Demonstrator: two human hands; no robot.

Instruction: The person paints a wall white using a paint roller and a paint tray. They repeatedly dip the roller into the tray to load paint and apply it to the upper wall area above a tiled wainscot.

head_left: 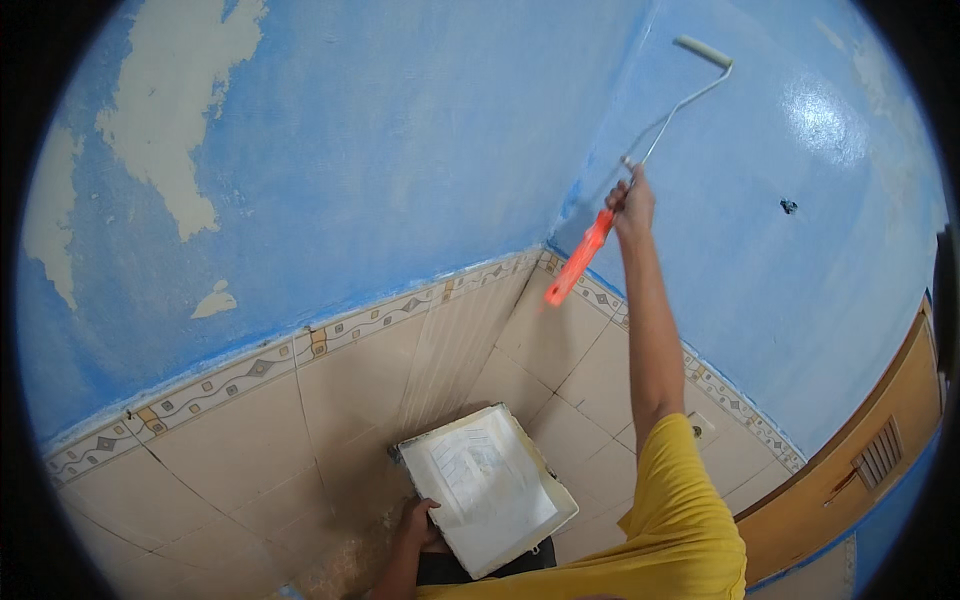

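My right hand [632, 207] grips a paint roller by the top of its orange handle [581, 262], with the arm stretched up and forward. The thin metal rod leads to a narrow pale roller sleeve [703, 51], at or close to the blue right-hand wall [740, 150]; contact cannot be made out. Low in front of me, my left hand [420, 522] holds a paint tray [540, 515] by its left edge, thumb over the rim. White paint coats the tray, which is tilted.
The left wall [400, 130] is blue with bare off-white patches [165, 100]. A patterned border [250, 368] tops beige tiles [370, 380] below both walls. A small dark hole [788, 206] marks the right wall. At far right stands a wooden door [840, 470] with a vent.
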